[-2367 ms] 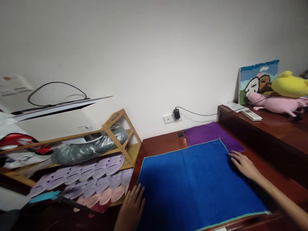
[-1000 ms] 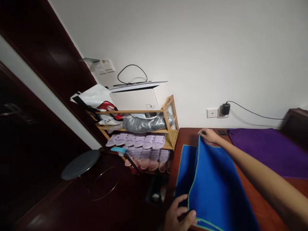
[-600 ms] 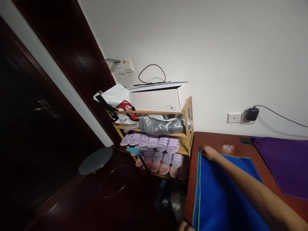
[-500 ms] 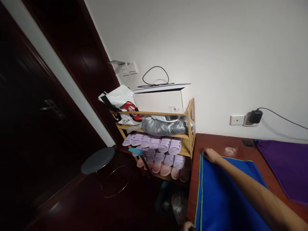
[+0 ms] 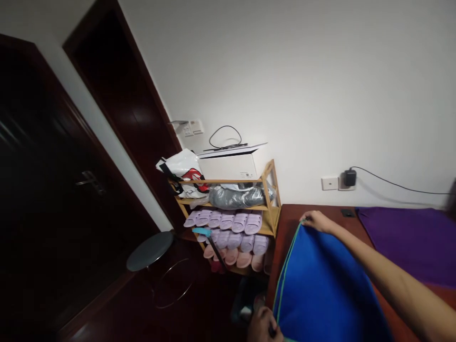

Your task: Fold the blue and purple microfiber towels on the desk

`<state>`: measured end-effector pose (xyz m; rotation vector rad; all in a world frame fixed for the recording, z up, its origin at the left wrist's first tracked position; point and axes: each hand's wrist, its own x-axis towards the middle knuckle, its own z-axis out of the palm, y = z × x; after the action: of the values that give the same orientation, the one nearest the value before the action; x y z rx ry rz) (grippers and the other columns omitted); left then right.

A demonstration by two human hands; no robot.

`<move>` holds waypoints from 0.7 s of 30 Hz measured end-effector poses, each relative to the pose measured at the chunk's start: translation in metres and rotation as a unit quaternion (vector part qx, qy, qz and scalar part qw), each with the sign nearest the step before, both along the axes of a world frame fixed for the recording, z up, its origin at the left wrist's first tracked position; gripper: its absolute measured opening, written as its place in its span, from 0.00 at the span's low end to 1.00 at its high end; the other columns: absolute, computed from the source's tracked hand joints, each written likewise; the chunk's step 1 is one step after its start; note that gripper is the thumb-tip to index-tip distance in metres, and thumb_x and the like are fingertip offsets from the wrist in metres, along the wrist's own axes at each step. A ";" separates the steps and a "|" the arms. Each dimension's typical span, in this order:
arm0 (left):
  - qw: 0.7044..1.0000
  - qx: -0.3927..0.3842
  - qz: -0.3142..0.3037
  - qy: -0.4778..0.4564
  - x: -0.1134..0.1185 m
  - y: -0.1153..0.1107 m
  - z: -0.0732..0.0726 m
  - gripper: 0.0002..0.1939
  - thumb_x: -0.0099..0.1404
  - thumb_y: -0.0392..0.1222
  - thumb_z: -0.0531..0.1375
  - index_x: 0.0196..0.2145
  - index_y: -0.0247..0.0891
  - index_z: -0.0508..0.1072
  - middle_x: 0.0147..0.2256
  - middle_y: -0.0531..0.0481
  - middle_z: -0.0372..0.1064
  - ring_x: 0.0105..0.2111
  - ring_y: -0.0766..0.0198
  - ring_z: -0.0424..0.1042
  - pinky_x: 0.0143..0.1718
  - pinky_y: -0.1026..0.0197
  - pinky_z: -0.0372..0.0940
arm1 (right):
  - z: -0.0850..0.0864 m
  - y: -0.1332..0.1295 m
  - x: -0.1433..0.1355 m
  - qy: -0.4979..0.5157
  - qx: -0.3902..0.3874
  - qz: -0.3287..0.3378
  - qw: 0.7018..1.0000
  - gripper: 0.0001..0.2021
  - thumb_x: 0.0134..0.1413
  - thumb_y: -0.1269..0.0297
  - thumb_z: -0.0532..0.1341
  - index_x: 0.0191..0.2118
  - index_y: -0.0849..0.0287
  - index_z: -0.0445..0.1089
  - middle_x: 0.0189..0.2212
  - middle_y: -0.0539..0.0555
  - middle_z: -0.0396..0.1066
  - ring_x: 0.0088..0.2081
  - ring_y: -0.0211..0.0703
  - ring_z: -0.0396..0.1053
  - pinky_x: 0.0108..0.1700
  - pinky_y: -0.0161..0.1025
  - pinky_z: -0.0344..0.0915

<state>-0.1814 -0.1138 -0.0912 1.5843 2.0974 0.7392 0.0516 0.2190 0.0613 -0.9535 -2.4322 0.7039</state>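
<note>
A blue cloth (image 5: 320, 285) with green edging hangs partly raised over the reddish-brown table (image 5: 290, 223), its layers lying together along the left edge. My right hand (image 5: 317, 222) pinches its far left corner above the tabletop. Down at the bottom of the view, my left hand (image 5: 263, 325) is closed on the near end of the same edge. The lower part of the cloth runs out of view. To the right, a purple cloth (image 5: 409, 242) lies flat on the table.
Left of the table stands a wooden shoe rack (image 5: 272, 199) with lilac slippers (image 5: 228, 219), pink slippers and a white box (image 5: 228, 167) on top. A round stool (image 5: 149, 251) is near the door (image 5: 46, 190). A black plug (image 5: 350, 177) sits in the wall socket.
My right hand has lifted the far corner off the table, and the cloth bulges upward. My left hand has come further into view. The camera view has shifted.
</note>
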 end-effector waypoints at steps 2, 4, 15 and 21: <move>0.998 0.044 0.002 0.051 0.004 0.002 0.012 0.08 0.50 0.34 0.62 0.23 0.44 0.65 0.37 0.47 0.75 0.41 0.51 0.75 0.48 0.51 0.68 | 0.020 -0.006 0.035 0.022 -0.008 0.006 1.000 0.13 0.57 0.54 0.64 0.40 0.56 0.80 0.40 0.56 0.82 0.43 0.50 0.78 0.49 0.42 0.71; 0.997 0.054 0.008 0.054 0.007 0.006 0.023 0.06 0.52 0.35 0.59 0.23 0.44 0.64 0.32 0.49 0.73 0.38 0.54 0.74 0.44 0.54 0.67 | 0.037 -0.015 0.069 0.046 -0.013 0.010 0.999 0.16 0.56 0.50 0.65 0.41 0.56 0.81 0.41 0.56 0.82 0.44 0.50 0.77 0.50 0.42 0.70; 0.981 0.173 -0.086 -0.015 0.004 0.017 0.160 0.11 0.58 0.49 0.60 0.24 0.40 0.70 0.22 0.55 0.65 0.24 0.64 0.64 0.28 0.65 0.59 | 0.109 -0.102 0.212 0.163 -0.035 -0.016 0.986 0.27 0.54 0.34 0.64 0.38 0.57 0.79 0.35 0.56 0.80 0.39 0.51 0.76 0.44 0.44 0.70; 0.955 0.248 -0.131 0.094 0.014 0.021 0.273 0.08 0.61 0.45 0.60 0.27 0.40 0.72 0.20 0.58 0.65 0.20 0.67 0.64 0.24 0.67 0.59 | 0.146 -0.159 0.272 0.205 0.012 -0.097 0.974 0.29 0.52 0.30 0.64 0.34 0.56 0.79 0.37 0.55 0.80 0.39 0.48 0.74 0.42 0.43 0.69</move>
<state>-0.1677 -0.0924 0.1816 2.2244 1.8562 1.1167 0.3235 0.0598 0.2074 -0.9160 -1.9550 0.7175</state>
